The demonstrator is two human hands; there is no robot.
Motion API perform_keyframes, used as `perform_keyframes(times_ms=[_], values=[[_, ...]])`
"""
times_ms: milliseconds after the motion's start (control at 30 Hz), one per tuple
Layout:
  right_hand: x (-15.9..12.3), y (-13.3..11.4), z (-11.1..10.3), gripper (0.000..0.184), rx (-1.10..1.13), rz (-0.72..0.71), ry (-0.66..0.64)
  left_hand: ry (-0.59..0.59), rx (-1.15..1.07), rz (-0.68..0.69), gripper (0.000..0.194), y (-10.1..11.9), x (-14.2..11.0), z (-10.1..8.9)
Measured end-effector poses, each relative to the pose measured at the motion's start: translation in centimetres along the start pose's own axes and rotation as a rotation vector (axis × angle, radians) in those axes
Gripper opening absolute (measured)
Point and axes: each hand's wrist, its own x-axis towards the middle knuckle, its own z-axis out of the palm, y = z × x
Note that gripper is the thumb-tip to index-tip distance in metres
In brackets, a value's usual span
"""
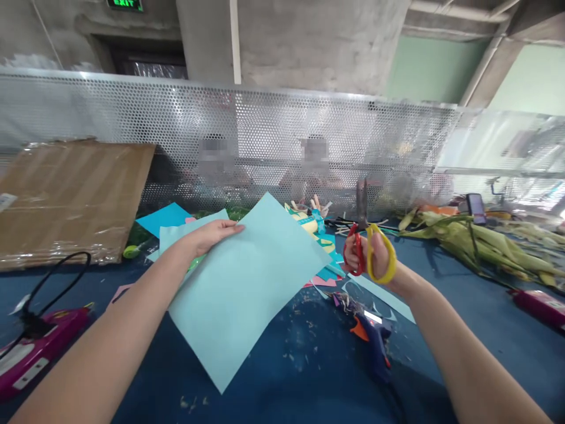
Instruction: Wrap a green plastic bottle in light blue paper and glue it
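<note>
My left hand (216, 234) pinches the upper left edge of a light blue sheet of paper (251, 282), which is tilted with one corner toward me. A pair of scissors (362, 206) with one red and one yellow handle is in my right hand (375, 254), its blades pointing up and away from the paper. Below that hand a dark blue glue gun (373, 338) with an orange part lies on the table. Paper strips (384, 295) and pink scraps (321, 282) lie near it. Behind the sheet, coloured paper pieces (311, 222) are partly hidden.
A perforated metal screen (273, 129) runs along the back of the blue table (282, 377). Cardboard (75, 200) leans at the left above a magenta power strip (48, 341). Corn husks (481, 244), a phone (476, 208) and another magenta strip (541, 307) are at the right.
</note>
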Motion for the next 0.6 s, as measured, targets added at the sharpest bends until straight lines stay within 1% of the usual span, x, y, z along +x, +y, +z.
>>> perform_keyframes(times_ms=[67, 133, 233, 300, 367, 433, 533, 600], values=[[-0.5, -0.7, 0.2, 0.082, 0.075, 0.006, -0.072, 0.017, -0.03, 0.02, 0.045, -0.3, 0.0, -0.6], [-1.0, -1.0, 0.2, 0.085, 0.106, 0.01, -0.135, 0.035, -0.047, 0.036, 0.045, -0.6, -0.1, -1.3], [-1.3, -0.4, -0.1, 0.08, 0.146, 0.009, -0.199, 0.037, -0.037, 0.025, 0.048, -1.1, -0.4, -2.0], [-1.1, 0.4, -0.1, 0.071, 0.165, 0.002, -0.201, 0.007, -0.014, -0.003, 0.051, -1.2, -0.6, -2.1], [-0.9, 1.0, 0.3, 0.06, 0.161, 0.002, -0.177, -0.038, 0.015, -0.034, 0.051, -1.2, -0.7, -1.8], [-0.8, 1.0, 1.2, 0.052, 0.126, 0.028, -0.167, -0.08, 0.045, -0.058, 0.051, -1.1, -0.7, -1.3], [-1.1, 0.3, 2.9, 0.045, 0.003, 0.072, -0.15, -0.126, 0.091, -0.069, 0.05, -0.9, -0.8, -0.1], [-1.3, -0.3, 4.1, 0.044, -0.083, 0.087, -0.107, -0.138, 0.128, -0.056, 0.049, -0.7, -0.8, 0.6]])
